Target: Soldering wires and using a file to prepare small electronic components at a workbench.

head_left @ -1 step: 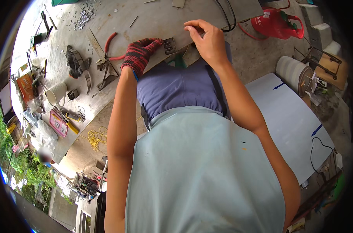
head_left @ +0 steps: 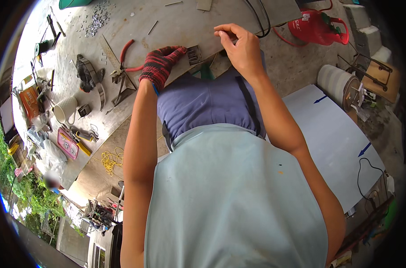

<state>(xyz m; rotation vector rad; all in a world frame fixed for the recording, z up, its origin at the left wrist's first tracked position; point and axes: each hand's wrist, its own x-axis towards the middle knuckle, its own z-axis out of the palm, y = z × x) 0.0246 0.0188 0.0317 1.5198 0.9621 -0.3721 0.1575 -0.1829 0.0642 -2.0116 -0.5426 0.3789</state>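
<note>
A small dark metal piece with slots (head_left: 194, 54) lies at the near edge of the grey worktable (head_left: 176, 22). My left hand (head_left: 160, 62), in a red and black striped knit glove, has its fingers closed at the piece's left edge. To the right of the piece and apart from it, my bare right hand (head_left: 241, 47) hovers with thumb and forefinger drawn together. Anything between those fingertips is too small to make out. Red-handled pliers (head_left: 122, 67) rest left of the glove, beside a thin metal ruler-like strip (head_left: 108, 50).
Small metal bits (head_left: 96, 21) are scattered at the far left. A dark glove (head_left: 84, 73), a white mug (head_left: 66, 109) and a pink tray (head_left: 69, 144) sit on the left. Black cables (head_left: 266, 20) cross the right edge. A red gas cylinder (head_left: 312, 27) stands beyond.
My right hand has shifted very slightly to the right. My left hand stays at the slotted metal piece.
</note>
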